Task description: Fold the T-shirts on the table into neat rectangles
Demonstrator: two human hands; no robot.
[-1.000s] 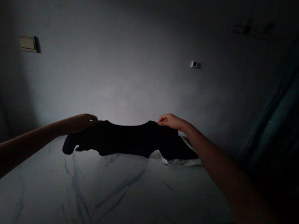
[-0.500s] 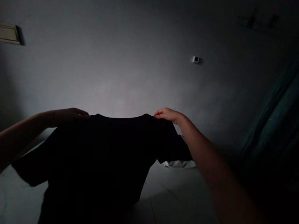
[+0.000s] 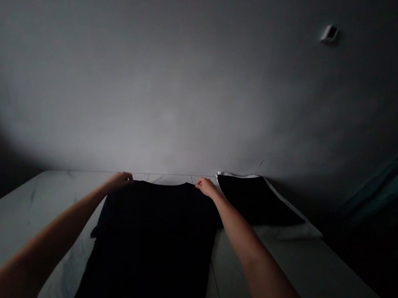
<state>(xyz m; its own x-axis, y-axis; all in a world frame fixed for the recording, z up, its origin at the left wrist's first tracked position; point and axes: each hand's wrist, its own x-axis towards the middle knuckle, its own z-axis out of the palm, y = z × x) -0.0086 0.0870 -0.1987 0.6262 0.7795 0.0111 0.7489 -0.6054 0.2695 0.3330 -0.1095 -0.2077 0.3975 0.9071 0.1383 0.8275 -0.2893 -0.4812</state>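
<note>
Black fills the lower middle of the frame: a black short-sleeved T-shirt (image 3: 151, 245) lies lengthwise on a white marble-patterned surface (image 3: 18, 208), its hem running out past the bottom edge. The left hand (image 3: 118, 181), reaching in from the lower left, is closed on the shirt's top edge left of the collar. The right hand (image 3: 205, 186), reaching in from the lower right, is pinched on the top edge right of the collar. Both hands therefore sit at the shirt's upper corners, well apart, with the neckline between them. The shirt looks like a light, soft, limp knit that would drape and crease easily, so the shoulders seem the best places to hold it, much as the hands are placed now. Its dark colour hides most folds and seams, and only the left sleeve shows clearly, at the shirt's left side.

Just beside the right hand, toward the upper right, a black rectangular cloth with white edging (image 3: 256, 199) rests on a white fabric layer (image 3: 288, 234). Above, a plain grey wall (image 3: 155, 89) carries a small white wall fitting (image 3: 329, 33) at upper right, and a dark teal curtain (image 3: 393, 179) hangs at the right edge.
</note>
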